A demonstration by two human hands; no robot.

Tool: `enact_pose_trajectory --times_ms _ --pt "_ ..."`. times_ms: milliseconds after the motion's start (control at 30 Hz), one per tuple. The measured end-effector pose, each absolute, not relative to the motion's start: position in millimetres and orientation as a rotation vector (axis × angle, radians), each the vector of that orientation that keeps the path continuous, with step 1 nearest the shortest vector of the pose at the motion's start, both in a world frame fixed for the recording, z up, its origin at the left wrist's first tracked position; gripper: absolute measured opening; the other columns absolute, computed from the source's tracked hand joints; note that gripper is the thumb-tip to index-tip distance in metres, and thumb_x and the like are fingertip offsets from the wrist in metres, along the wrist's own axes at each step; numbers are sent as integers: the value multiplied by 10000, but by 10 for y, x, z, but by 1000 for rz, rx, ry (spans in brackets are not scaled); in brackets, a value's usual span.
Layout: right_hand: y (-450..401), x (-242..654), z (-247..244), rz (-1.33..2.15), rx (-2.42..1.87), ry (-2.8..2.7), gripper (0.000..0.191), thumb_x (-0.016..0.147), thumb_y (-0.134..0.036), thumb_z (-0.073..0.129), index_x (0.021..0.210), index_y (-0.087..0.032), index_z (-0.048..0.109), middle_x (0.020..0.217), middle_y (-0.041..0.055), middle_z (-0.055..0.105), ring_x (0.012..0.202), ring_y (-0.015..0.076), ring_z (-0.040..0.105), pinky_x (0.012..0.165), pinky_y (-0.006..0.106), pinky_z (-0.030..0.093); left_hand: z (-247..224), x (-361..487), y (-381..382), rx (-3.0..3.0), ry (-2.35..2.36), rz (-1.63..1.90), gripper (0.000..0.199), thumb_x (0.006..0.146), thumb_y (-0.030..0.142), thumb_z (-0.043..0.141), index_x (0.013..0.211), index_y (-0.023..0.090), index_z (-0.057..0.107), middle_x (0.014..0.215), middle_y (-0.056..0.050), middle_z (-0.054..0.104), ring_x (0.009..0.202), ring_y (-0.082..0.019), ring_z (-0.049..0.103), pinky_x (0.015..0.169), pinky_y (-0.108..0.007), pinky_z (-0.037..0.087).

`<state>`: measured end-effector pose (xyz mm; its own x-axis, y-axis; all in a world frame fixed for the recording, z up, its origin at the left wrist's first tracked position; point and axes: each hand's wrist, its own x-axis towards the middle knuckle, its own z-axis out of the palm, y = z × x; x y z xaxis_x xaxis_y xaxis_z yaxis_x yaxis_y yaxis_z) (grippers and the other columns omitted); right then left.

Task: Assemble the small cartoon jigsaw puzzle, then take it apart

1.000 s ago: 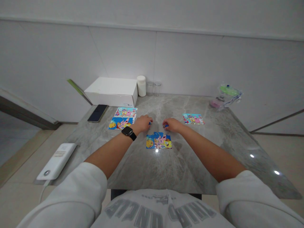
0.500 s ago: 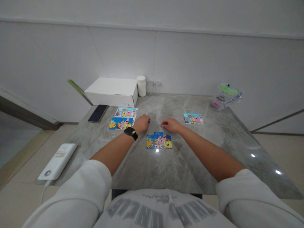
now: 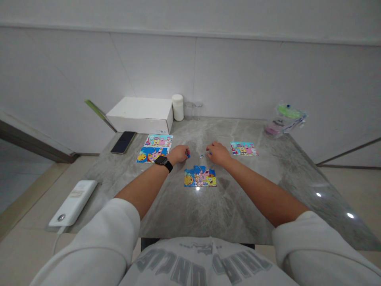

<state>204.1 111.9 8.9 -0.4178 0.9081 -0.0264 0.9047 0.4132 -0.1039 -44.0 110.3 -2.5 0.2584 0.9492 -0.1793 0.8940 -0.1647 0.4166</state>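
Observation:
The partly assembled cartoon jigsaw puzzle lies on the grey marbled table, its upper edge uneven. Above its left end, my left hand, with a black watch on the wrist, pinches a small blue puzzle piece at the fingertips. My right hand is palm down above the puzzle's right end, fingers curled over a bit of blue that looks like another piece. Between the hands a small loose piece rests on the table, touched by neither.
Two picture cards lie by my left hand, and a finished-looking cartoon picture lies to the right. Farther out are a phone, a white box, a white bottle, clear glasses, a plastic bag and a white power bank.
My right hand has left the small loose piece and shifted slightly up and right, onto a bit of blue. The blue piece in my left fingers shows more plainly.

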Motion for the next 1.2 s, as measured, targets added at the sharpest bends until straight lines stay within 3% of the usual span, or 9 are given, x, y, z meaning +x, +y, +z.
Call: enact_pose_trajectory --times_ms 167,433,533,633,733,833,1000,1200 --pt "1042 1710 118 337 -1525 -2676 327 993 -414 631 1231 -228 754 1246 125 713 1188 270 634 1018 335 449 -37 -417 1063 1977 1583 298 211 767 191 763 977 181 782 895 -40 765 853 -205 708 801 -286 551" --pt "1083 1474 12 502 -1532 -2597 275 1003 -382 598 1101 -218 795 1140 80 758 1054 203 676 889 258 474 -117 -512 997 1652 1559 523 281 840 159 737 1118 128 712 928 -63 778 763 -151 714 699 -246 573" --pt "1127 1533 38 453 -1631 -2612 281 996 -386 599 1088 -221 808 1156 106 755 1081 239 674 902 290 475 -152 -527 983 1542 1557 564 233 835 125 739 1065 127 707 902 -68 780 744 -153 723 696 -256 584" --pt "1145 1590 69 296 -1685 -2616 312 967 -405 650 1192 -241 790 1242 147 724 1145 291 651 948 348 471 -173 -511 986 1452 1545 604 230 844 135 750 1067 132 696 925 -81 786 758 -163 738 706 -272 598" --pt "1157 1601 64 320 -1612 -2591 352 923 -444 719 1224 -271 776 1259 124 717 1167 280 640 968 342 470 -169 -482 998 1390 1516 647 292 851 181 780 1122 141 680 984 -92 790 769 -162 745 728 -284 611" --pt "1187 1572 22 503 -1512 -2581 308 912 -466 732 1139 -271 805 1187 77 743 1097 229 665 929 292 479 -145 -450 1000 1353 1490 691 349 836 202 818 1147 146 671 1012 -89 787 799 -158 754 771 -288 625" --pt "1262 1545 -24 716 -1413 -2482 231 951 -361 678 1055 -204 812 1063 45 786 917 161 686 801 230 477 -101 -418 962 1349 1465 749 384 862 221 816 1201 143 654 981 -86 786 880 -178 768 834 -320 646" --pt "1321 1599 7 740 -1580 -2427 264 982 -358 626 1044 -182 813 927 51 798 832 166 695 733 231 465 -109 -408 954 1474 1571 701 294 895 160 741 1181 142 674 924 -69 774 842 -173 757 789 -300 633"
